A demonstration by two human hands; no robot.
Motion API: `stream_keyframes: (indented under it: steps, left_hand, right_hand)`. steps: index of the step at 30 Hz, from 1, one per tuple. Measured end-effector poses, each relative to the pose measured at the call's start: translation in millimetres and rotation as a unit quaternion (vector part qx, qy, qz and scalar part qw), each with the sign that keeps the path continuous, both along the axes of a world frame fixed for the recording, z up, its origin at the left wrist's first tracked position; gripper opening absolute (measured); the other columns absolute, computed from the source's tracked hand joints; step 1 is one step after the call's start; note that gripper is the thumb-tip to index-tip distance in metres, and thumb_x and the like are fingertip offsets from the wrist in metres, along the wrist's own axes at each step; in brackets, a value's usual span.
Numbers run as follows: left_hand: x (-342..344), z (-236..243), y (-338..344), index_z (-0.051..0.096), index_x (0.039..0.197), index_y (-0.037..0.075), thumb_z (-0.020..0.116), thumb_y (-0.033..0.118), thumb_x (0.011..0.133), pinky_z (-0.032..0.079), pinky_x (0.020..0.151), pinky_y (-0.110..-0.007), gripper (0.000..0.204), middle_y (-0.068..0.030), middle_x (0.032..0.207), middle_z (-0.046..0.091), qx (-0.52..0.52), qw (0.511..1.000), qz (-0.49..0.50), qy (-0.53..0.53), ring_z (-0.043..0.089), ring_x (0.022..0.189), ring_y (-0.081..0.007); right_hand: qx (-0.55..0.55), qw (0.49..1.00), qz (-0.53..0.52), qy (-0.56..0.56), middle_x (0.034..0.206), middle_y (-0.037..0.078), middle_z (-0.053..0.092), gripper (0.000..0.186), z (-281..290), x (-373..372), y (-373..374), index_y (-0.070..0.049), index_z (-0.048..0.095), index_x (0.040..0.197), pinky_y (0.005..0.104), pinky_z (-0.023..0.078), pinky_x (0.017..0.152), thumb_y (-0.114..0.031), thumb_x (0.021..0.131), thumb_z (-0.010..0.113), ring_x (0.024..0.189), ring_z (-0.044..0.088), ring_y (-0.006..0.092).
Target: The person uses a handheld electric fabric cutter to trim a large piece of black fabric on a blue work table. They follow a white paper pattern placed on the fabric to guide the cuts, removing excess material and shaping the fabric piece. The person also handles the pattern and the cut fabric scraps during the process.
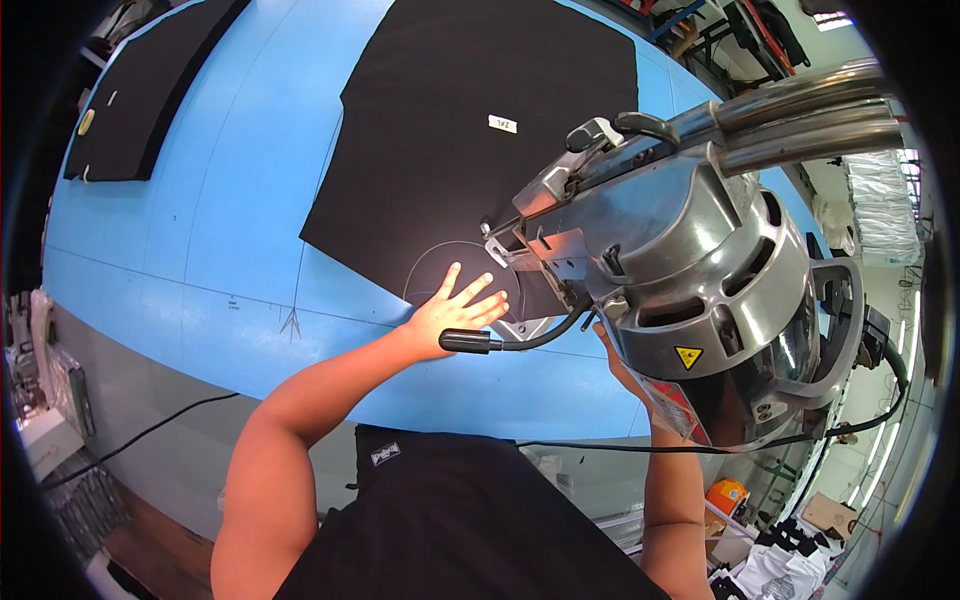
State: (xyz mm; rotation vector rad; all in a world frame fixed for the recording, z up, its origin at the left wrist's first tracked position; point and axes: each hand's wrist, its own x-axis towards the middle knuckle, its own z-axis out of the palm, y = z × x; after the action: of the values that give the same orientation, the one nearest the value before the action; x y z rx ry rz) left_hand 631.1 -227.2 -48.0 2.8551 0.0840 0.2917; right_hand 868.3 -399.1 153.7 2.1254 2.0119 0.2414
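Note:
My left hand [455,313] lies flat with its fingers spread on the near edge of a large black cloth [460,90]. Under its fingers runs a thin, pale curved line marked on the cloth. Just right of it stands a silver electric cloth-cutting machine [680,270], whose metal foot and front guard sit at the cloth's near edge. A black-tipped rod [470,342] from the machine crosses in front of my left wrist. My right hand [618,365] is beside the machine's near side; the motor housing covers most of it, so its grip is hidden.
The cloth rests on a blue table [240,200]. At the far left lies a thick stack of black cloth [150,90]. A white paper slip [502,124] is on the large cloth. Thick metal tubes [810,115] reach the machine from the right. A black cable [640,448] hangs along the near edge.

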Motion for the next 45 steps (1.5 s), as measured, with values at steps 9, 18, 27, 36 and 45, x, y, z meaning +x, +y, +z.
stream_keyframes:
  steps: [9, 18, 27, 36, 45]
  left_hand:
    - [-2.6, 13.5, 2.2, 0.045, 0.149, 0.015, 0.046, 0.041, 0.100, 0.008, 0.115, -0.073, 0.056, -0.0016, 0.156, 0.042, -0.001, 1.000, -0.002, 0.001, 0.026, 0.151, -0.0282]
    - [-3.2, 9.4, 1.5, 0.043, 0.151, 0.017, 0.036, 0.046, 0.102, 0.007, 0.116, -0.072, 0.057, 0.0006, 0.157, 0.040, 0.002, 1.000, 0.000, 0.007, 0.023, 0.152, -0.0278]
    - [-6.6, 8.9, 4.1, 0.044, 0.150, 0.017, 0.037, 0.043, 0.102, 0.006, 0.117, -0.071, 0.056, 0.0016, 0.157, 0.040, 0.003, 1.000, 0.000, 0.000, 0.025, 0.151, -0.0274]
    - [-12.3, 20.6, 9.4, 0.043, 0.151, 0.019, 0.047, 0.036, 0.098, 0.006, 0.118, -0.070, 0.055, 0.0022, 0.157, 0.040, -0.008, 1.000, -0.001, 0.016, 0.024, 0.151, -0.0271]
    - [-20.9, 49.5, -22.0, 0.062, 0.109, 0.001, 0.073, 0.032, 0.084, 0.038, 0.106, -0.052, 0.042, -0.0167, 0.120, 0.061, -0.251, 0.906, 0.270, -0.206, 0.055, 0.121, -0.0355]
  right_hand:
    - [0.019, 0.999, 0.017, 0.037, 0.128, 0.011, 0.062, 0.044, 14.2, 9.4, 19.5, -0.008, 0.062, 0.127, 0.0468, 0.048, 0.101, -0.044, 0.102, 0.056, 0.118, 0.058, 0.0296]
    - [-0.007, 0.999, 0.047, -0.005, 0.130, 0.012, 0.061, 0.047, 16.0, 24.6, 31.1, -0.008, 0.061, 0.129, 0.0471, 0.048, 0.102, -0.045, 0.102, 0.055, 0.121, 0.057, 0.0296]
    - [-0.023, 0.995, 0.076, -0.055, 0.132, 0.012, 0.060, 0.049, 16.7, 34.9, 40.2, -0.008, 0.059, 0.131, 0.0474, 0.047, 0.102, -0.047, 0.102, 0.053, 0.123, 0.056, 0.0297]
    - [-0.039, 0.997, 0.043, 0.054, 0.136, 0.012, 0.058, 0.051, 36.6, 26.4, 66.6, -0.009, 0.058, 0.133, 0.0469, 0.047, 0.104, -0.050, 0.103, 0.050, 0.125, 0.054, 0.0282]
    - [-0.100, 0.990, 0.070, -0.064, 0.128, 0.011, 0.062, 0.051, 33.1, 40.8, 65.0, -0.010, 0.059, 0.131, 0.0477, 0.046, 0.103, -0.051, 0.100, 0.055, 0.121, 0.057, 0.0281]
